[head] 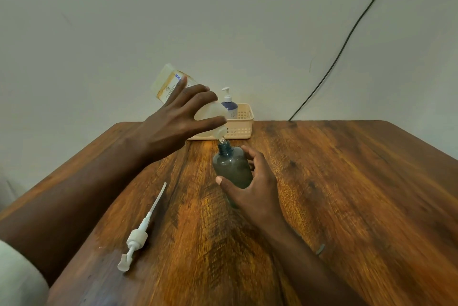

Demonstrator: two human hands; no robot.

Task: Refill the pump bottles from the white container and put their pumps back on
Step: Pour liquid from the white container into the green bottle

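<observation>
My left hand [181,117] grips the white container [171,82], tipped steeply with its spout down over the neck of a dark translucent pump bottle [231,167]. Clear liquid shows at the spout, right at the bottle's open mouth. My right hand [252,186] is wrapped around the lower side of that bottle, which stands upright on the wooden table [347,194] without its pump. The white pump [141,229] with its long dip tube lies flat on the table to the left. A second blue pump bottle [229,105], pump on, stands in a cream basket [244,120].
The basket sits at the table's far edge against a pale wall. A black cable [347,40] runs down the wall to the table's back right. A grey sleeve [19,276] shows at the lower left.
</observation>
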